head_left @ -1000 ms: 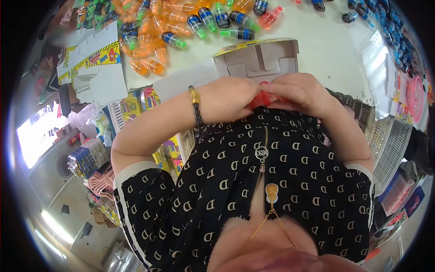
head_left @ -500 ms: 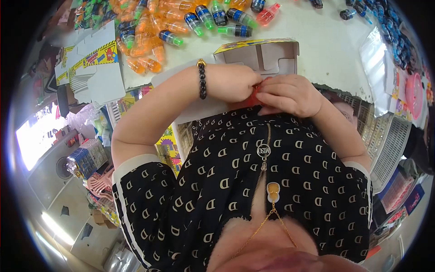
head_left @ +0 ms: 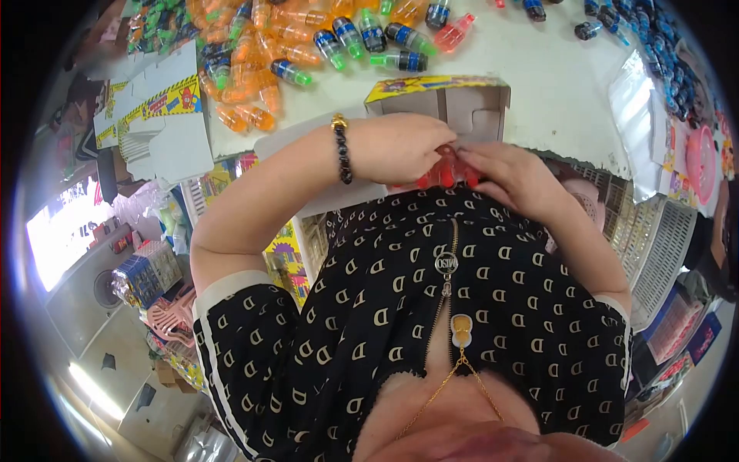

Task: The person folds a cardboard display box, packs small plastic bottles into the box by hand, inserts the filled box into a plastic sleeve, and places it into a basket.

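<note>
Several small translucent red bottles [head_left: 446, 175] are bunched close to my body, partly covered by my fingers. My left hand [head_left: 404, 150], with a dark beaded bracelet at the wrist, is closed around their left side. From the right, my right hand [head_left: 517, 175] grips the same bunch, with the thumb below and the fingers over the top. Just beyond my hands, an open cardboard box [head_left: 471, 108] with a yellow printed edge rests at the front of the table. Its near part is hidden by my left hand and forearm.
Orange bottles [head_left: 254, 73] and green-capped dark bottles [head_left: 369, 35] are heaped at the back left of the table. A lone red bottle [head_left: 454, 32] lies beside them. Blue bottles [head_left: 670, 61] are piled at the right. Flat printed cartons [head_left: 165, 100] are stacked at the left edge.
My hands have spread slightly apart, and my right hand has shifted right and down. More of the red bottles shows between them. The box has moved slightly towards me.
</note>
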Demonstrator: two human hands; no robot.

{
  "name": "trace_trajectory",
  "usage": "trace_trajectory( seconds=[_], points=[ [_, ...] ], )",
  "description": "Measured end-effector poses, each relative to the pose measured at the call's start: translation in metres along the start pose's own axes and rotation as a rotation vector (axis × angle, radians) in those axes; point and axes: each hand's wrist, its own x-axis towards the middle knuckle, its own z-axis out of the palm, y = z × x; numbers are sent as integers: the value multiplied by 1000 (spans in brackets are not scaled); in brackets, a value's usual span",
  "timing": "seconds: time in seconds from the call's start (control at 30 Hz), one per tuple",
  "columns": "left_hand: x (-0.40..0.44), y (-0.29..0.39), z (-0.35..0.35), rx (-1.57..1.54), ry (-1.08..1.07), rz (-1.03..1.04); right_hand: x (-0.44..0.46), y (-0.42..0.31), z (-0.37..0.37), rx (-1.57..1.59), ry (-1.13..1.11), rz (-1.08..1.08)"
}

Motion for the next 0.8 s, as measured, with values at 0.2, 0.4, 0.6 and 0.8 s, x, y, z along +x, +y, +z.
trace_trajectory(
  seconds=[0.2,0.4,0.6,0.8],
  points=[
    [42,14,-67,132,283,-134,8,1,-53,233,211,186],
    [124,-27,-63,657,298,-421,62,85,-69,494,768,289],
    [135,-51,-71,776,429,-324,107,116,-69,337,643,551],
    [95,-29,-144,-49,717,-320,164,112,-45,-417,488,532]
  ],
)
